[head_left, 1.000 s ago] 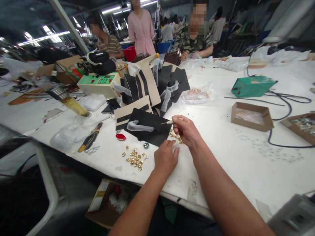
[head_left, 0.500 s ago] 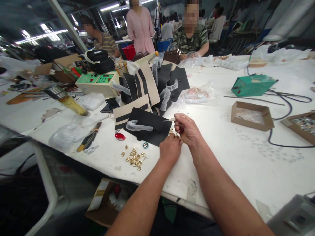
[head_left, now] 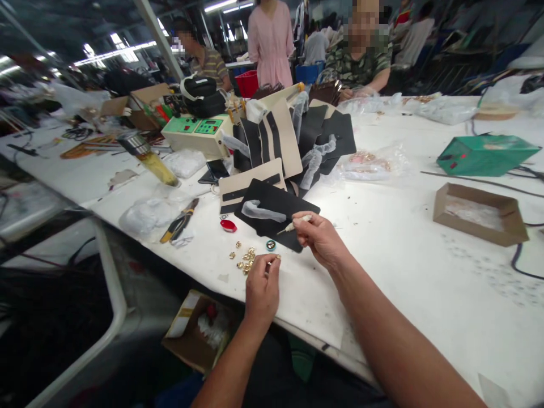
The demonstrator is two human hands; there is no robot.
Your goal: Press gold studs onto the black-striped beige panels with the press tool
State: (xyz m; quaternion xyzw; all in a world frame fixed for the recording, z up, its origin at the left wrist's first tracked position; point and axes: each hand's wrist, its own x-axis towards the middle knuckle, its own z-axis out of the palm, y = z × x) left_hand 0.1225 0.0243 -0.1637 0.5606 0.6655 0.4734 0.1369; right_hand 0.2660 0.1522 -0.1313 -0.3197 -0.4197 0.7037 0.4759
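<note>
L hand (head_left: pixel 262 293): narrow pinch, appar. on a gold fitting (head_left: pixel 277 257), just beside pile of fittings (head_left: pixel 246 259). R hand (head_left: pixel 321 239): holding pointed tool (head_left: pixel 293 225), pale grip, tip over black leather panel (head_left: pixel 272 211). Technique note: firm pinch, tip steady, clear of leather; loose fittings scatter easily. Nearby on white table (head_left: pixel 403 272): round snap (head_left: pixel 271 245), red piece (head_left: pixel 228 225), pliers (head_left: pixel 181 221). Beyond: cream panels (head_left: pixel 250 182), green control unit (head_left: pixel 198 127). Far: co-worker's camo sleeve (head_left: pixel 357 65).

**No legible lettering for us**
On the green panel of the control unit (head_left: pixel 187 126), we see displays and buttons, but their markings are too small to read.
</note>
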